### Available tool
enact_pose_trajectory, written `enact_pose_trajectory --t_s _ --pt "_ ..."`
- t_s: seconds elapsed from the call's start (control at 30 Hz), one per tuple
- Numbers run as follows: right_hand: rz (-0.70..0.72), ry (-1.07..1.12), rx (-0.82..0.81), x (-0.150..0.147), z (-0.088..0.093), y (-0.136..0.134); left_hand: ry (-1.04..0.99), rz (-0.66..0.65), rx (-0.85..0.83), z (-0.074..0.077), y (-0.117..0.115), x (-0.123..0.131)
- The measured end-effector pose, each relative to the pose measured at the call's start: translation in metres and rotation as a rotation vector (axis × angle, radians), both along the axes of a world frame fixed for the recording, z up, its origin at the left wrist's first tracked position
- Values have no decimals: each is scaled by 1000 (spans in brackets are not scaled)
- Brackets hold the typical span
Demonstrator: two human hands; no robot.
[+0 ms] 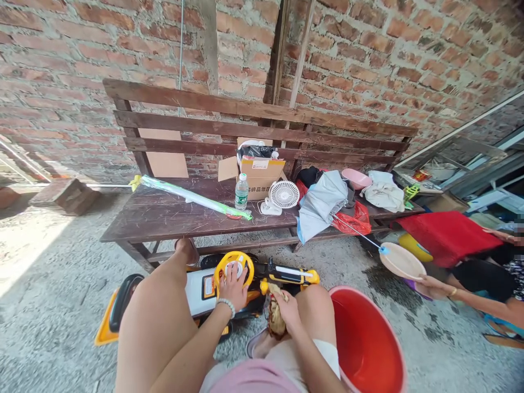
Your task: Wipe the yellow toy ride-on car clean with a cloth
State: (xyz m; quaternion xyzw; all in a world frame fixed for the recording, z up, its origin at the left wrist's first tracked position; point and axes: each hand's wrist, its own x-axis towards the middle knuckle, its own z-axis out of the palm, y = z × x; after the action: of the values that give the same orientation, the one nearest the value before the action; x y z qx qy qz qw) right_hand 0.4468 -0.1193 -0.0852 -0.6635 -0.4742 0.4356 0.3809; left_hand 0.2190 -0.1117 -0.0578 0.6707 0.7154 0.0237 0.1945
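My left hand [233, 288] lies on the yellow steering wheel [251, 268] of a ride-on toy car [195, 292], fingers stretched over its white hub. A beaded bracelet circles that wrist. In my right hand [287, 310] is a crumpled tan and brown bundle [275, 319], gripped near its upper part. I cannot make out what kind of thing it is. Just beyond it a black and yellow arm [286, 274] of the toy points right. The car stands between my knees on the concrete floor.
A red bucket [366, 338] stands by my right knee. Ahead, a wooden bench [135, 218] bears a water bottle [241, 194], a white fan [284, 195], a cardboard box [262, 180] and a silver umbrella [323, 199]. At right, another person's hand [429, 286] holds a round pale tray [403, 262].
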Motion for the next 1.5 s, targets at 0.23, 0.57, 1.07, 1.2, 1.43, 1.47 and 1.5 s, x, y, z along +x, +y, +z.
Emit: enact_pose_trajectory --t_s 0.23,0.57,1.07,1.2,1.43,1.47,1.5 --pt "288 -210 319 -29 45 17 16 6 5 0 0 3" --pt "205 -245 179 -44 13 24 16 -6 -34 8 1 -1" --pt "-21 -50 90 -15 17 13 40 -1 3 10 0 1" --pt "120 -129 266 -33 38 17 52 4 5 5 2 2" --pt "212 -365 112 -44 29 22 66 -16 -8 2 3 -1" --pt "201 -355 94 -42 27 25 73 -16 -3 3 3 -1" --pt "188 -350 60 -38 24 27 82 -14 2 4 3 -1"
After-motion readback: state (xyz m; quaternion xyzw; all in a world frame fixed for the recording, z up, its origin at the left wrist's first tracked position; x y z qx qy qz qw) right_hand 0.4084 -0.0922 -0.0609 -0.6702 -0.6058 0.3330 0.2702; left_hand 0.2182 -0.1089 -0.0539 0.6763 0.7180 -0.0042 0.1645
